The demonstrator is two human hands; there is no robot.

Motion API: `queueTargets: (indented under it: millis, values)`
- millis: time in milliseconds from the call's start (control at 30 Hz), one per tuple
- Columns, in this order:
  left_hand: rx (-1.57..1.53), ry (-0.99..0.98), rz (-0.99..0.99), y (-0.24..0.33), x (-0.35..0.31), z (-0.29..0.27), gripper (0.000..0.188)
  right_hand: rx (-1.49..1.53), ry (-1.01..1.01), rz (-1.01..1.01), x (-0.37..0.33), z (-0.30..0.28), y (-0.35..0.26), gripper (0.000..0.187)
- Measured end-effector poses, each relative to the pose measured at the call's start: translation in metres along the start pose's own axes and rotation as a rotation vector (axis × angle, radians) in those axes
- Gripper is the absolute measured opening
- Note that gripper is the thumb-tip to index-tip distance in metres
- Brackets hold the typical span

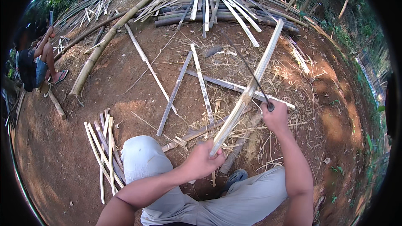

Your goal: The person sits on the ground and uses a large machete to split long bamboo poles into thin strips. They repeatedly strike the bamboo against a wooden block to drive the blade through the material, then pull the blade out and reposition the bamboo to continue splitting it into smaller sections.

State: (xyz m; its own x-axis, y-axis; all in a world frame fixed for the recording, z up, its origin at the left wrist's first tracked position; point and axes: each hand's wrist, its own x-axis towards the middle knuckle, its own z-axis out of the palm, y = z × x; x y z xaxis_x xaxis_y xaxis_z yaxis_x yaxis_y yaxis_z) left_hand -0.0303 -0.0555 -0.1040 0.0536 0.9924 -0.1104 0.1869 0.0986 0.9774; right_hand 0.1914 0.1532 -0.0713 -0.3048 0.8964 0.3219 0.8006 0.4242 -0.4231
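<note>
My left hand grips the lower end of a long pale bamboo slat, which slants up and away to the right. In my right hand is a long, thin, dark-bladed knife. Its blade points away to the far left and crosses the slat near the middle; whether the edge touches the wood I cannot tell. Beneath the slat, a short log lies on the ground by my foot. Curled bamboo shavings are scattered around it.
Split slats lie on the soil ahead, with a bundle of strips left of my knee. Farther off are a long bamboo pole and a pile of bamboo. Another person sits at the far left.
</note>
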Motion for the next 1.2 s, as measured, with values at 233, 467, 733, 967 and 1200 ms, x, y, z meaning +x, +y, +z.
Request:
queueTargets:
  millis: [233, 467, 733, 967, 1200]
  values:
    - [-0.184, 0.062, -0.152, 0.022, 0.015, -0.012, 0.018, -0.087, -0.145, -0.553, -0.034, 0.022, -0.064, 0.022]
    - [-0.297, 0.021, -0.164, 0.014, 0.009, -0.005, 0.020, -0.057, -0.068, -0.102, -0.008, 0.016, -0.032, 0.020]
    - [-0.449, -0.095, -0.317, 0.020, 0.000, -0.010, 0.017, -0.017, -0.079, 0.004, 0.005, 0.019, -0.020, 0.020]
    - [-0.242, 0.049, -0.201, 0.012, 0.017, -0.014, 0.016, -0.085, -0.170, -0.455, -0.027, 0.020, -0.056, 0.018]
    - [-0.293, 0.148, -0.144, -0.002, 0.034, -0.007, 0.013, -0.078, -0.163, -0.500, -0.034, 0.033, -0.067, 0.011]
